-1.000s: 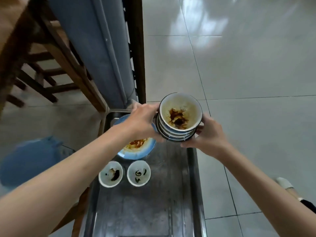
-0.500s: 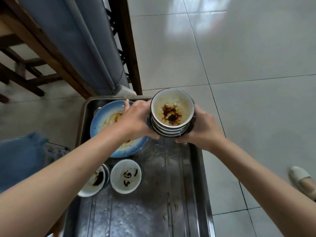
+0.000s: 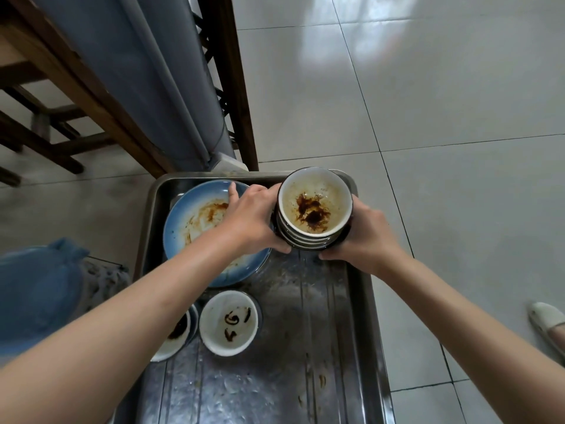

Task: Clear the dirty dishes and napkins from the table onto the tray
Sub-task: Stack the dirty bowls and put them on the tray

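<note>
Right now both hands hold a stack of bowls [image 3: 315, 209] over the far right corner of the metal tray [image 3: 351, 332]. The left hand [image 3: 253, 218] wraps the stack's left side, its thumb curled under the near edge and its fingers bent round the far side, one fingertip sticking up over the blue plate [image 3: 195, 221]. The right hand [image 3: 363, 237] cups the stack's right side, thumb tucked against the lowest bowl, the other fingers hidden behind the stack so how they lie cannot be told. The top bowl is white inside with a dark rim and holds a dark brown sauce smear at its middle; several more rims show beneath it. Whether the stack's base touches the tray cannot be told, since the hands cover it. The blue plate lies in the tray's far left corner, streaked with orange-brown residue, and the left wrist crosses above it. Nearer the camera, a small white bowl [image 3: 229, 322] with a few dark marks sits on the tray, and just beside it on the left another small bowl [image 3: 180, 332] is mostly hidden under the left forearm. The tray's surface is scratched and stained. A wooden table leg [image 3: 232, 81] and grey cloth [image 3: 146, 71] rise beyond the tray, on a pale tiled floor [image 3: 443, 102]. A light shoe [image 3: 547, 322] shows at the right edge.
</note>
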{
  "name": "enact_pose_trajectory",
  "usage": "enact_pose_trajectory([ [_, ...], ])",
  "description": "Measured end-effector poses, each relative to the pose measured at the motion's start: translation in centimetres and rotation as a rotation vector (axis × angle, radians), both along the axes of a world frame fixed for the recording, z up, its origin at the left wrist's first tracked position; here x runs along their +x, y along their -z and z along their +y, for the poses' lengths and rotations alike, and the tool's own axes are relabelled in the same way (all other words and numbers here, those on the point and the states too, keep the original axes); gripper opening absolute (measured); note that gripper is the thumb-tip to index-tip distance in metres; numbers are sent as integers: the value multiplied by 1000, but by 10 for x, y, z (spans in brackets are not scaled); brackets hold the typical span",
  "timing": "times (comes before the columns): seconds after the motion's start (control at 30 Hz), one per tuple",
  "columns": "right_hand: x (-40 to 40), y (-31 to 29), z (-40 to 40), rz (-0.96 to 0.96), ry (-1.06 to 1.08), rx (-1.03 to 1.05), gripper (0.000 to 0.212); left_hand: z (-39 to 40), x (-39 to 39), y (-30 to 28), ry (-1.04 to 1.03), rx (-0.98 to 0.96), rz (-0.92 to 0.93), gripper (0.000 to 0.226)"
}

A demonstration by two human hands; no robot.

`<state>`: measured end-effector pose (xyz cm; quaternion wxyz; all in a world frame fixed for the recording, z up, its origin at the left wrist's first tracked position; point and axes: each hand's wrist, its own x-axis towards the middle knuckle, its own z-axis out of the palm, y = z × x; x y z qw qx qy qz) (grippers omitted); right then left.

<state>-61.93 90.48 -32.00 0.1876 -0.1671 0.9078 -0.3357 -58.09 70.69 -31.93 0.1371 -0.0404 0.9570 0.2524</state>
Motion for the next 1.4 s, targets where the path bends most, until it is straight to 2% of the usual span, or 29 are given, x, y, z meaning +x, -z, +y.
enact_pose_trajectory([
  [0.5,4,5,-2,30,23,-32,93,-1,-2,4,-10,35,2,92],
  [0.8,2,5,-4,32,34,23,87,-3,-5,2,7,13,-19,94],
  [1.13,5,4,-1,-3,59,-43,90,0,-6,0,9,-6,-36,94],
  [1.33,7,-1,2,10,49,-60,96,1,-5,0,18,-30,-31,100],
  [1.4,7,-4,3,23,46,-48,100,1,-4,1,30,-29,-40,111],
])
